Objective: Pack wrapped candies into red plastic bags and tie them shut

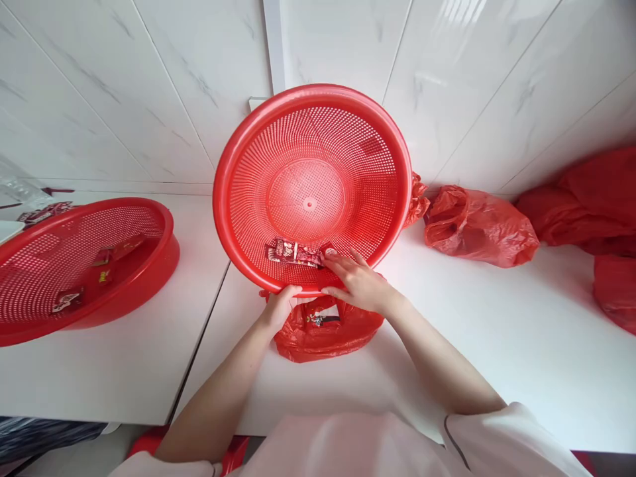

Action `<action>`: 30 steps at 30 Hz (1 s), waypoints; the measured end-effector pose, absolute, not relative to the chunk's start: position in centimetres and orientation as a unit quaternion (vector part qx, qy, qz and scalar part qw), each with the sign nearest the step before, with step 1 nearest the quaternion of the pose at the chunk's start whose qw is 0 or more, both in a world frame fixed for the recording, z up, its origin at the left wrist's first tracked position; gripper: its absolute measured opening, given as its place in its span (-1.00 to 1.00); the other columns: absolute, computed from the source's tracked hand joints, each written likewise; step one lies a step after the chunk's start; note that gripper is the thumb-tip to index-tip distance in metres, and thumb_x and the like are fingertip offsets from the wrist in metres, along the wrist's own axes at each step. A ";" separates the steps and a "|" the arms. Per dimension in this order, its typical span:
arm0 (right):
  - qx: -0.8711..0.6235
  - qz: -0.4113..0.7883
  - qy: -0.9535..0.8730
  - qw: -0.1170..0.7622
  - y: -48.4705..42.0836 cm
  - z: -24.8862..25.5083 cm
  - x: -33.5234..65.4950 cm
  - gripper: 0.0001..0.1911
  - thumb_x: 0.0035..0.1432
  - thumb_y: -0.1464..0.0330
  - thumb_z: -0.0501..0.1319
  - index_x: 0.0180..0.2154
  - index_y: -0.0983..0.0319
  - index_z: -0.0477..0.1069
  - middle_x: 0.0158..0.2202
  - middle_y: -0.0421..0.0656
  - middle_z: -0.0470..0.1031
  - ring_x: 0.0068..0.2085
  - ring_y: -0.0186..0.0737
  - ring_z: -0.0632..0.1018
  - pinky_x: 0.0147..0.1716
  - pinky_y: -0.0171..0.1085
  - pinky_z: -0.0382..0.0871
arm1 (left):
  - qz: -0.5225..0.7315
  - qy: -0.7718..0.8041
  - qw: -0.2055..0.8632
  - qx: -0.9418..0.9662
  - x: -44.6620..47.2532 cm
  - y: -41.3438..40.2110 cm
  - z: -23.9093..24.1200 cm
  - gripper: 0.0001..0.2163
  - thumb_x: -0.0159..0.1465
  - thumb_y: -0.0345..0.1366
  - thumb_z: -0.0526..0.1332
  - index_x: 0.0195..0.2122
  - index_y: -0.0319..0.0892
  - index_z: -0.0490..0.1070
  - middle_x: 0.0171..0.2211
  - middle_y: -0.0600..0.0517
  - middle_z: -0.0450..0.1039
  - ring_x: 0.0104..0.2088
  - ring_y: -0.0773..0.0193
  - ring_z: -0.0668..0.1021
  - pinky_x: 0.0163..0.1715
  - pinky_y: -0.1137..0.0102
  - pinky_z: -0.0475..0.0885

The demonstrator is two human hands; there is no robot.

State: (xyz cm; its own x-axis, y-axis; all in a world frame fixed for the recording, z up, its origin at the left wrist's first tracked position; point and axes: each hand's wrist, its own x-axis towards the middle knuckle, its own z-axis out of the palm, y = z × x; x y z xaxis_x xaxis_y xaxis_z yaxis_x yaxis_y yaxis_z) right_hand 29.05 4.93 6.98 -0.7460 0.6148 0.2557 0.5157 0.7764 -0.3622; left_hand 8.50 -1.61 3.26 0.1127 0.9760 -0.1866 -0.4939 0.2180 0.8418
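A large red basket is tipped toward the person, its round mouth facing them and its perforated base visible at the back. The left hand pinches the lower rim, with the thumb laid over the edge and the fingers mostly hidden beneath it. The right hand has its fingers loosely extended and a little apart, reaching inside over the lower wall, while its thumb lies along the rim. Its fingertips are at the right end of a few dark red snack packets, which lie in a row against the inside of the basket near the lower edge; whether they press on the packets or only rest there, I cannot tell. Directly below the rim, between the forearms, an open red plastic bag sits on the white desk, with a black and white packet showing in its mouth. To the left, a second red basket tilts on the neighbouring desk surface, past a dark seam, and holds several small packets, among them a dark one with white lettering and one with a yellow-green mark. On the right, a crumpled red bag lies near the marbled wall, with a bigger heap of red bags beyond it.
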 end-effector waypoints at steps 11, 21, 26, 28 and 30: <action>-0.339 0.499 -0.743 0.289 5.5 8.0 30.3 -0.69 0.23 0.22 0.19 -0.12 0.26 0.55 -0.21 -0.10 0.61 -0.20 -0.13 0.59 -0.17 -0.17 0.47 | 0.559 0.393 0.663 0.305 7.9 -1.0 3.1 -0.77 0.14 -0.34 0.20 -0.23 -0.26 0.58 -0.14 -0.11 0.60 0.06 -0.10 0.52 0.07 -0.01 0.42; -0.267 0.420 -0.854 0.151 4.8 10.6 32.4 -0.73 0.19 0.27 0.22 -0.07 0.08 0.55 -0.10 -0.19 0.60 -0.13 -0.12 0.60 -0.06 -0.15 0.44 | 0.567 0.397 0.651 0.311 7.6 -0.9 3.2 -0.75 0.14 -0.34 0.20 -0.18 -0.23 0.57 -0.11 -0.07 0.59 0.06 -0.08 0.52 0.10 -0.01 0.39; -0.328 0.284 -0.871 0.231 5.2 9.8 31.5 -0.69 0.33 0.25 0.06 -0.07 0.16 0.52 -0.15 -0.09 0.60 -0.17 -0.12 0.60 -0.11 -0.13 0.46 | 0.554 0.404 0.654 0.320 7.8 -1.1 2.9 -0.76 0.14 -0.33 0.21 -0.21 -0.26 0.58 -0.12 -0.11 0.59 0.06 -0.11 0.51 0.08 -0.01 0.41; -0.357 0.196 -0.879 0.248 5.4 8.7 30.7 -0.64 0.34 0.23 0.04 0.03 0.21 0.45 0.00 0.00 0.53 -0.01 -0.04 0.54 0.02 -0.04 0.39 | 0.540 0.402 0.663 0.326 8.0 -1.3 2.8 -0.76 0.14 -0.32 0.22 -0.21 -0.27 0.58 -0.11 -0.12 0.58 0.06 -0.13 0.51 0.08 -0.02 0.41; -0.373 0.120 -0.893 0.223 5.6 7.5 30.0 -0.50 0.32 0.14 0.05 0.17 0.27 0.33 0.19 0.10 0.37 0.20 0.07 0.38 0.21 0.12 0.16 | 0.528 0.401 0.672 0.328 8.3 -1.6 2.6 -0.74 0.14 -0.32 0.23 -0.17 -0.27 0.56 -0.07 -0.13 0.57 0.07 -0.13 0.51 0.08 -0.03 0.40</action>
State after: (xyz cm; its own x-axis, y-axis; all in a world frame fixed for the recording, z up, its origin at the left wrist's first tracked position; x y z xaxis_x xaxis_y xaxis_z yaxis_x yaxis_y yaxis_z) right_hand 30.04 5.58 7.47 -0.6225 0.7192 0.3086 0.6120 0.6932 -0.3808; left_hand 8.33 -1.61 2.65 0.1200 0.9740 -0.1922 -0.4473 0.2259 0.8654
